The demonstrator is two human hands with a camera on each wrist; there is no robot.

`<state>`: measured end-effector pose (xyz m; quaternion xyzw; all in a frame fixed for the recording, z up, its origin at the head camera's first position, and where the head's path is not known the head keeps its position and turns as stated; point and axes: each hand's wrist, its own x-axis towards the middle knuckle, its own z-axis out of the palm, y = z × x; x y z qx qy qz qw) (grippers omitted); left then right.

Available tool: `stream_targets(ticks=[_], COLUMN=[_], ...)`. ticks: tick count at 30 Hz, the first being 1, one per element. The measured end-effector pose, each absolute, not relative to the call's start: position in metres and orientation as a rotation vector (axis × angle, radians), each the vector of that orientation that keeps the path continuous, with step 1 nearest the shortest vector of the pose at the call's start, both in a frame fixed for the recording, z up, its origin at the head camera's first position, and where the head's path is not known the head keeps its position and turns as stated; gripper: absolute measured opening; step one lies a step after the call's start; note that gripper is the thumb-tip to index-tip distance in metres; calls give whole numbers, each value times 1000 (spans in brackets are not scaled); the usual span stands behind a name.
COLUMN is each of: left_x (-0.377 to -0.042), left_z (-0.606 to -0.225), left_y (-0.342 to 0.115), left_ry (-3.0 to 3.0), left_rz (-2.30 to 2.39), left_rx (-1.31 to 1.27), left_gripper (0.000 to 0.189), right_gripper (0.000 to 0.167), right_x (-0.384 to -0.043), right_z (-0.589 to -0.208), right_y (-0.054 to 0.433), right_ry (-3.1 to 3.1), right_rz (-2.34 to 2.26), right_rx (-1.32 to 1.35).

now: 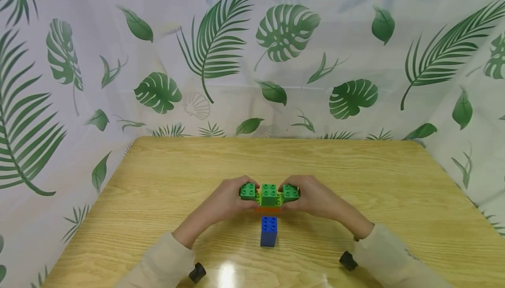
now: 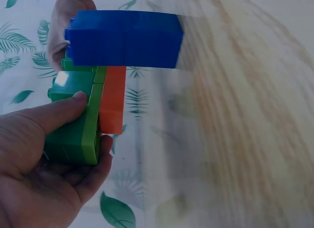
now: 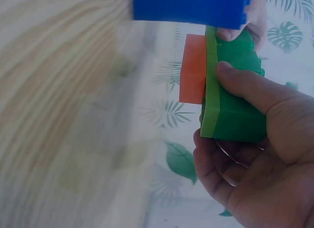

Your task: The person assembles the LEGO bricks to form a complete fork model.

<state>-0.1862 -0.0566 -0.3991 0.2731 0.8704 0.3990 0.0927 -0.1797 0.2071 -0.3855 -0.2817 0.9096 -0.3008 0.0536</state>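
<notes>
Both hands hold one toy brick build between them over the table. Three dark green bricks [image 1: 269, 196] stand in a row on lime green plates [image 3: 211, 90], with an orange brick [image 2: 112, 101] under the middle. My left hand [image 1: 230, 197] grips the left end, its thumb on the green brick and fingers curled beneath the lime plate. At the right end, my right hand [image 1: 311, 197] grips in the same way. On the near side of the build, a tall blue brick stack [image 1: 268, 232] stands upright, studs up, touched by neither hand.
The wooden table [image 1: 158, 165] reaches back to a white leaf-print cloth [image 1: 236, 117], which also hangs at both sides. Small black devices sit at the left wrist [image 1: 197, 273] and right wrist [image 1: 348, 261].
</notes>
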Motion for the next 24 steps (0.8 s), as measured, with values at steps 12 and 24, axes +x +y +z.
stream_targets(ticks=[12, 24], left_x=[-167, -142], left_z=[-367, -346], left_y=[-62, -70], left_ry=[2528, 2498], left_rz=[1221, 1230], left_rx=[854, 854], left_gripper=[40, 39], right_gripper=[37, 37], right_x=[-158, -133], right_z=[-356, -338], right_y=[208, 205], right_ry=[2780, 2725], right_rz=[-935, -994], right_rx=[-916, -959])
